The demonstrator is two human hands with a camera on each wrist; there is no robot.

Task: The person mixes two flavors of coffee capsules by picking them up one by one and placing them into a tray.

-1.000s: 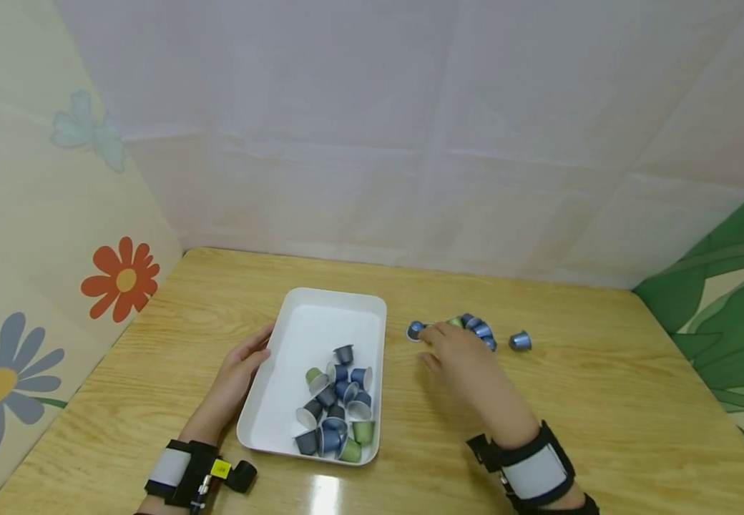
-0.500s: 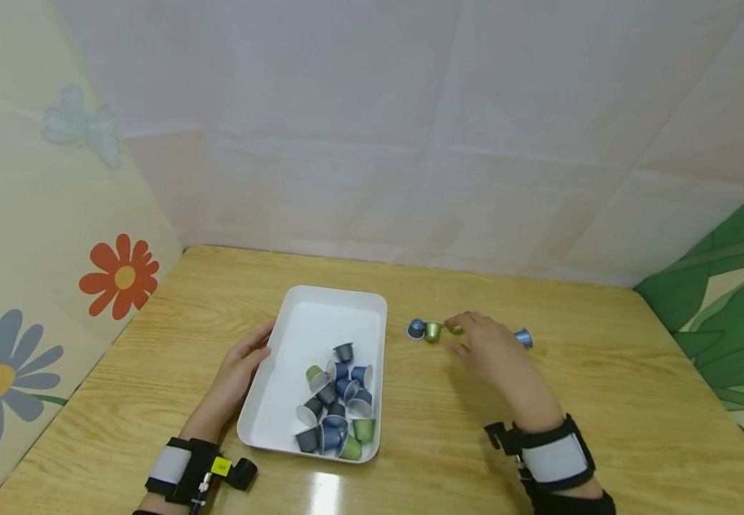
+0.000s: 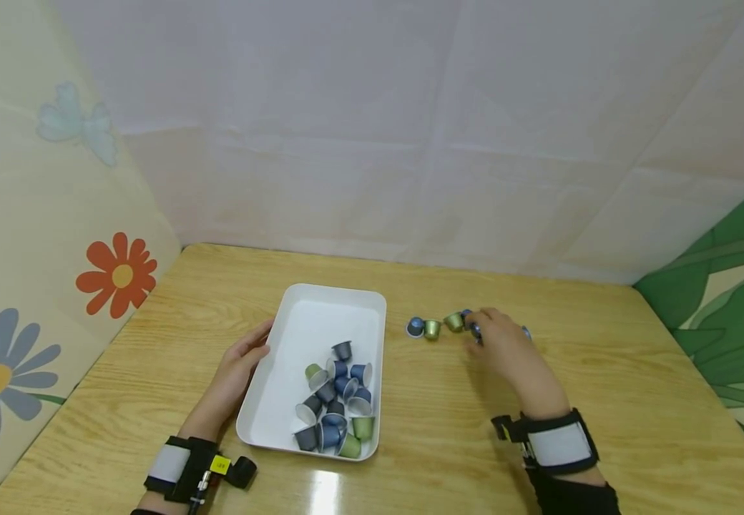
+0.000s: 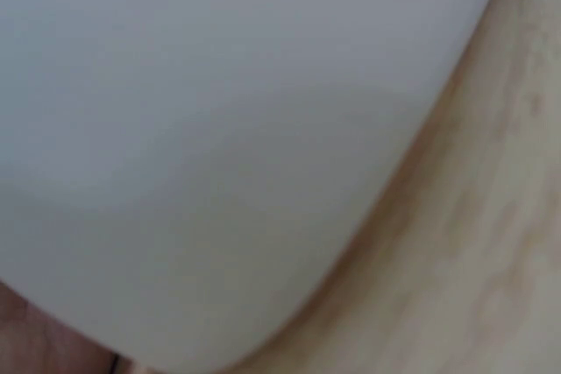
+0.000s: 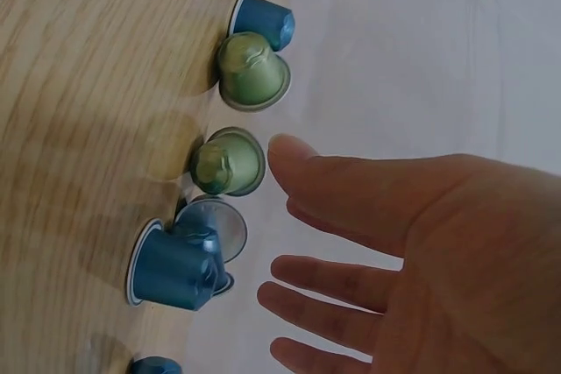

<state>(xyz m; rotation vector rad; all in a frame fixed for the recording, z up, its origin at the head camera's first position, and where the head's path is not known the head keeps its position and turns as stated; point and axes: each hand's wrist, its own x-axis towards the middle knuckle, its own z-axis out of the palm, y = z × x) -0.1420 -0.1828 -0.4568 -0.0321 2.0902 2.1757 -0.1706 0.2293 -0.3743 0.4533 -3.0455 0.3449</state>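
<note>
My left hand [image 3: 238,372] lies along the left side of a white tray [image 3: 295,315], fingers against its outer wall and thumb at the rim. In the left wrist view, the tray's pale wall [image 4: 219,129] fills most of the picture. Several blue, dark grey and green coffee capsules [image 3: 346,388] are heaped in the tray's near right part. My right hand [image 3: 506,350] is over the loose capsules right of the tray, partly covering them. In the right wrist view its thumb and fingers are apart with nothing between them, close to a green capsule [image 5: 232,162] and a blue capsule [image 5: 171,267].
Left of the right hand, a blue capsule [image 3: 415,327] stands beside a green capsule [image 3: 432,330]. Another blue capsule [image 3: 526,332] shows behind the hand's right side. The wooden table [image 3: 629,379] ends at a pale cloth backdrop [image 3: 372,143], with flower-printed panels [image 3: 124,275] at the sides.
My right hand has moved rightward along the row of loose capsules, uncovering the green ones and covering more of the blue ones. The left hand and tray have stayed put.
</note>
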